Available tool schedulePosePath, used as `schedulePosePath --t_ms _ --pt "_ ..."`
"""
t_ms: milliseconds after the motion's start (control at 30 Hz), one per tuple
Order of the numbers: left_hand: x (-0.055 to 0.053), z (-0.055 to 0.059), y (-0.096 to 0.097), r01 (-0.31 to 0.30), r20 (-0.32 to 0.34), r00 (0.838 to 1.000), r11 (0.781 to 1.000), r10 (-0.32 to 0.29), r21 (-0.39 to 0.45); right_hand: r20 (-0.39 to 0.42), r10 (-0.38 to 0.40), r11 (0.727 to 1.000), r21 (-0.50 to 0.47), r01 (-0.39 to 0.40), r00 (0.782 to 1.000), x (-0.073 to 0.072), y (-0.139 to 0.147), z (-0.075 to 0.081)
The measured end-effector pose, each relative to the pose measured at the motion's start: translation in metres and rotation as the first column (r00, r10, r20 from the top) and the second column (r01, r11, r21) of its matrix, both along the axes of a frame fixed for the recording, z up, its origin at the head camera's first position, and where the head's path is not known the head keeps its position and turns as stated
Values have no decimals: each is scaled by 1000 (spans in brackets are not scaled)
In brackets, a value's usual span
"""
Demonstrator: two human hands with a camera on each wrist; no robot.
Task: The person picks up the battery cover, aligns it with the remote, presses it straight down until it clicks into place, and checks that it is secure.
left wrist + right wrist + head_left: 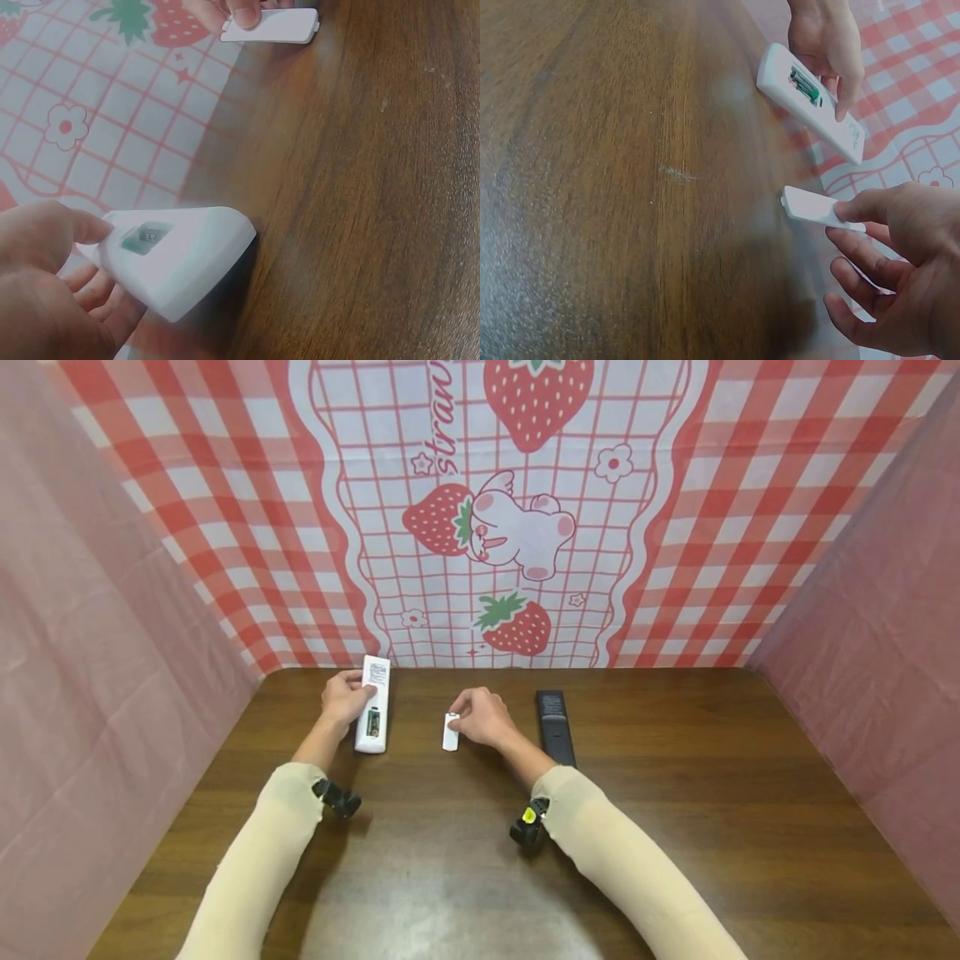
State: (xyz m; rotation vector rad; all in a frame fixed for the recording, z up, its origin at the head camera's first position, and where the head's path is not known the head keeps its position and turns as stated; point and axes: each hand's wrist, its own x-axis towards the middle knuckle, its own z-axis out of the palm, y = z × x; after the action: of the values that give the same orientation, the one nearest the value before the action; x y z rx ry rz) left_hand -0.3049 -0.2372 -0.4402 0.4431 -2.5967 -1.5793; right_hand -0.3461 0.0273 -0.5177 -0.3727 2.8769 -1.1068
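A white remote control (378,700) lies back side up in my left hand (346,699), the thumb on its back and the fingers curled at its far side. Its battery compartment (805,87) is uncovered and shows green batteries inside. To the right, my right hand (482,717) pinches a small white battery cover (450,735) between thumb and fingers, apart from the remote. In the right wrist view the cover (810,207) points toward the table, its small end tab showing.
A black remote control (553,727) lies on the brown wooden table (675,793), right of my right hand and partly hidden by the forearm. Behind the table hangs a red-checked strawberry cloth (420,635). Pink cloth walls (862,610) stand at both sides.
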Motion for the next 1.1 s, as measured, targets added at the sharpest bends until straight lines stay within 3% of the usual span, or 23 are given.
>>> schedulePosePath --t_ms 667,1100 --pt "2 6 -4 8 -40 999 1000 -7 26 -13 35 999 -35 -35 999 3 3 1" --pt "4 7 -3 4 -68 998 1000 -2 24 -8 39 998 -50 -39 999 -2 7 -3"
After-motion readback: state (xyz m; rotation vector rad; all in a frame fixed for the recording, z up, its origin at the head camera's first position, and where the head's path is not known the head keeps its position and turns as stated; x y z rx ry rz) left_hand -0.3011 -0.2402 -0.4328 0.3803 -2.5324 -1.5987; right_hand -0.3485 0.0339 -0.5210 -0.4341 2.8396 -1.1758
